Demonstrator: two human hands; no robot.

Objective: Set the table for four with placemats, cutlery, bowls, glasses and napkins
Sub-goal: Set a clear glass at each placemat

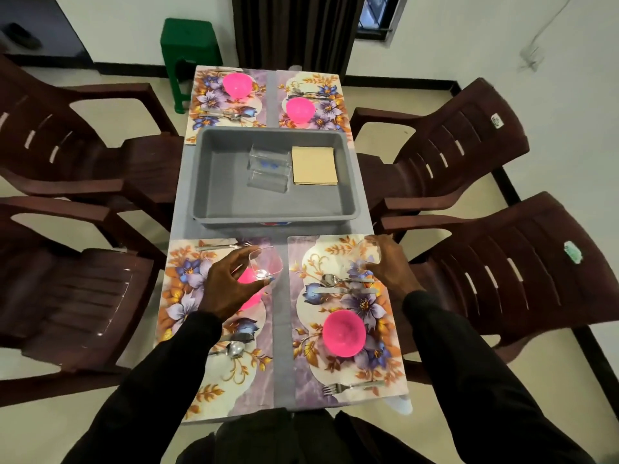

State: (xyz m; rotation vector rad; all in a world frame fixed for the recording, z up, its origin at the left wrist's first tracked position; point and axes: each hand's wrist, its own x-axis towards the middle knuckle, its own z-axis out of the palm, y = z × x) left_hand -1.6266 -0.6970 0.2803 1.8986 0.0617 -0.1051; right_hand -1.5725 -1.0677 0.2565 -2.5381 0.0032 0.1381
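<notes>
Your left hand (227, 289) grips a glass (268, 262), with a bowl (247, 278) right under your fingers. Your right hand (392, 266) grips the other glass (368, 251), a spoon (330, 279) near its fingers.

4 placemats (301, 380), 4 bowls (343, 333), 4 glasses (268, 178), 4 chairs (469, 142).

The grey table (283, 346) carries four floral placemats (311, 390), two at each end, and a grey tub (221, 195) at centre.

Tumbler (268, 264) in my left hand (227, 289): clear, glossy. Tub (274, 223): matt grey plastic. Bowl (343, 333): glossy pink plastic. Spoon (330, 279): polished metal. Napkins (314, 165): matt paper.
</notes>
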